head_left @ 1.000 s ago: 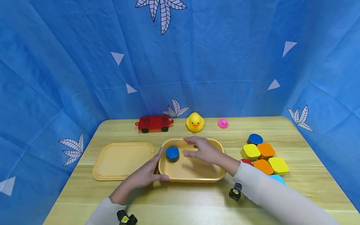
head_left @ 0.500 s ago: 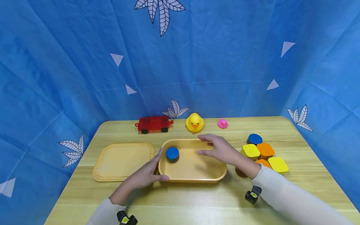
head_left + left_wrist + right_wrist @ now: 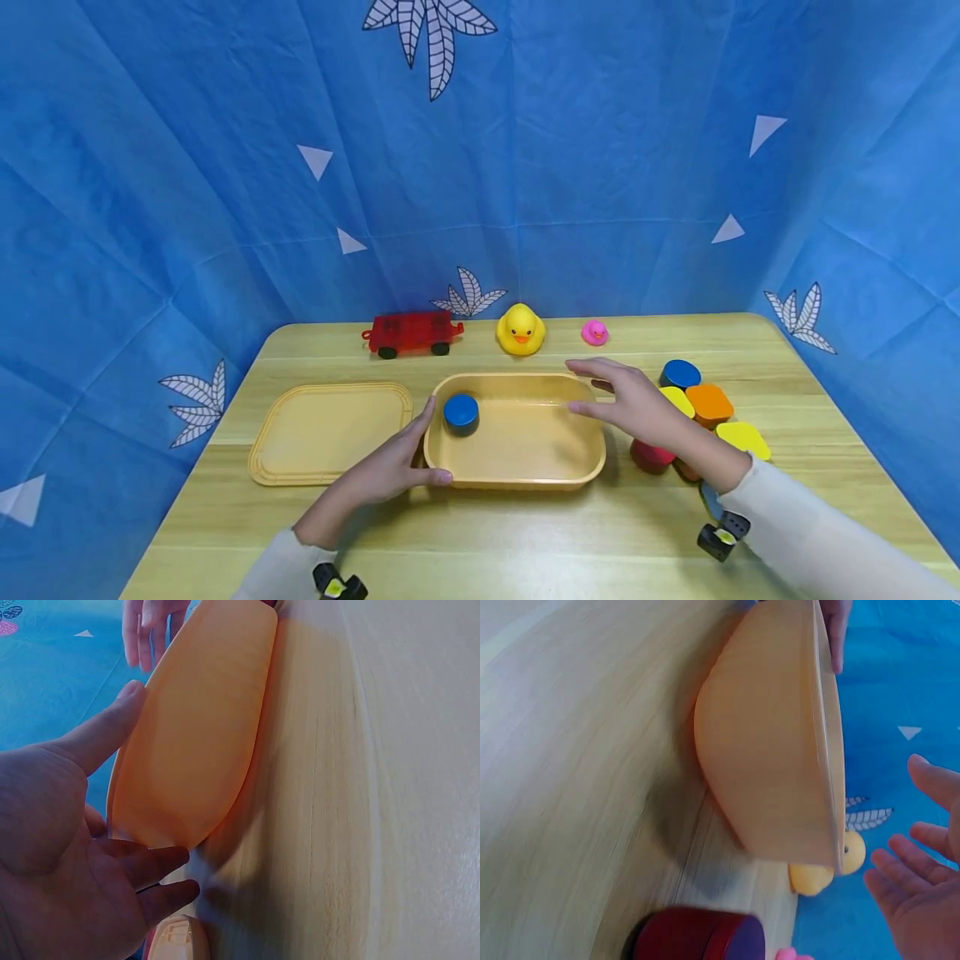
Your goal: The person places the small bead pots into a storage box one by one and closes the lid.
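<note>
A tan plastic box (image 3: 525, 446) without a cover sits mid-table, with a round blue block (image 3: 461, 413) in its left part. My left hand (image 3: 390, 467) holds the box's left end, thumb at the near side and fingers round the end; the left wrist view shows the thumb (image 3: 105, 727) on the rim. Over the right end of the box, my right hand (image 3: 633, 404) hovers with fingers spread and nothing in them. The right wrist view has that hand (image 3: 922, 885) apart from the box's rim.
A flat tan lid (image 3: 330, 433) lies left of the box. Blocks, including a red one (image 3: 651, 457), an orange one (image 3: 708, 404) and a yellow one (image 3: 742, 437), cluster at right, partly behind my right arm. Behind stand a red toy wagon (image 3: 412, 333), a yellow duck (image 3: 521, 329) and a pink duck (image 3: 596, 332).
My right hand has moved right, from over the middle of the box to its right end. The left hand, box and blue block have stayed in place.
</note>
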A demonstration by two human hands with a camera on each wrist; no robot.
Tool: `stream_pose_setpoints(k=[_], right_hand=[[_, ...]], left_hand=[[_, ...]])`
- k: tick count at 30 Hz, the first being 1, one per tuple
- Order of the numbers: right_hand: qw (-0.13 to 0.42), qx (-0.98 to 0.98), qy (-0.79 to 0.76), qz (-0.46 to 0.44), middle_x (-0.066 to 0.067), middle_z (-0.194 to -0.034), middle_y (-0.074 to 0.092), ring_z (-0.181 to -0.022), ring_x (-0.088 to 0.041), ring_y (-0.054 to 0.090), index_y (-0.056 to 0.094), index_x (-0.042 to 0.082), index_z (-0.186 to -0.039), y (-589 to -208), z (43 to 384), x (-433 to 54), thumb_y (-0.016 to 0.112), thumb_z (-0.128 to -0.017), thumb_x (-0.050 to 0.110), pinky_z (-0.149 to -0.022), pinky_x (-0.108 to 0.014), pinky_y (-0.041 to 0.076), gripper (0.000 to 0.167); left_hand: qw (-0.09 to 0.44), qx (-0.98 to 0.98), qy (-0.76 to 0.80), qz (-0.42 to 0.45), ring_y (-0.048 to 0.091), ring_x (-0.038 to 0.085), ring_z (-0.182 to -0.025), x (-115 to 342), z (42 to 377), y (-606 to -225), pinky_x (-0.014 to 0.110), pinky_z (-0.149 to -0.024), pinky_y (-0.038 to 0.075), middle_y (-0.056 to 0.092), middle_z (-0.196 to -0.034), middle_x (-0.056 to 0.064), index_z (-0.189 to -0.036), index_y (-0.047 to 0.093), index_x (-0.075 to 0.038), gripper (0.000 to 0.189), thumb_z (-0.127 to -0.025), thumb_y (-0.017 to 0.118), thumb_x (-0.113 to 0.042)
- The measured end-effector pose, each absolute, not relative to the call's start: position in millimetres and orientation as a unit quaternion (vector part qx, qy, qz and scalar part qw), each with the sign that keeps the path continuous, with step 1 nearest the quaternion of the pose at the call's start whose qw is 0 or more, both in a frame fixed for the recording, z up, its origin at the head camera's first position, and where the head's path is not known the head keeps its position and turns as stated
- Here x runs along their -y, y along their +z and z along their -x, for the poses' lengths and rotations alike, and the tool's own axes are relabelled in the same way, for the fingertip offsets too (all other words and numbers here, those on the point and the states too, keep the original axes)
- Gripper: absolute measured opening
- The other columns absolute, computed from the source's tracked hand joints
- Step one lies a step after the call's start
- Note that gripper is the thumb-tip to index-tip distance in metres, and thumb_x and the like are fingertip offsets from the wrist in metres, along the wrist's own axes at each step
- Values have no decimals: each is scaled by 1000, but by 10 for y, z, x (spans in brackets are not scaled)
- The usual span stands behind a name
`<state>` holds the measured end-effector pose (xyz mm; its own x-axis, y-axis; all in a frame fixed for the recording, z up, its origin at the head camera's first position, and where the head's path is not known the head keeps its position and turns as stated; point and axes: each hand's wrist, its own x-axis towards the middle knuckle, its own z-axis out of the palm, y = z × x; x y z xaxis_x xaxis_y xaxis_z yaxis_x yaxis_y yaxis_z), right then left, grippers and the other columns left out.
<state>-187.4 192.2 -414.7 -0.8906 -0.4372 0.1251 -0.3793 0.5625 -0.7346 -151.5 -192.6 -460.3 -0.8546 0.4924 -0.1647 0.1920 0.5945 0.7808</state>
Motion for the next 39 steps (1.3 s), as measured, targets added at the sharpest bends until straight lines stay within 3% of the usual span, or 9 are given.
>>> stream_pose_setpoints(k=[10, 16, 32, 39], right_hand=[[11, -893, -403, 200, -18, -149, 55, -136, -38, 53, 54, 2, -148, -4131, 1809, -2288, 77, -95, 26, -110, -48, 44, 63], [-1, -910, -375, 177, -22, -151, 51, -136, -45, 51, 50, 1, -150, -4101, 1838, -2576, 74, -97, 28, -109, -54, 43, 64], [49, -938, -327, 101, -34, -155, 38, -138, -59, 37, 40, -4, -155, -4231, 2132, -3150, 69, -101, 34, -109, -70, 37, 72], [73, -940, -319, 95, -37, -154, 37, -138, -58, 37, 38, -9, -153, -4366, 2310, -3270, 67, -102, 36, -108, -71, 37, 74]], left_hand=[[185, -869, 410, -204, 10, 37, -158, 1924, 1497, -4602, 56, -125, 17, 6, -173, 13, -166, -4, -14, 112, -92, 78, -33], [186, -869, 408, -208, 10, 37, -158, 1913, 1509, -4588, 55, -125, 18, 6, -173, 13, -166, -4, -13, 113, -92, 78, -34], [184, -874, 404, -200, 10, 37, -158, 1911, 1504, -4593, 55, -125, 18, 7, -173, 13, -166, -4, -13, 113, -92, 79, -34], [184, -874, 402, -199, 11, 37, -158, 1919, 1511, -4609, 55, -125, 19, 7, -173, 13, -167, -4, -15, 113, -92, 79, -35]])
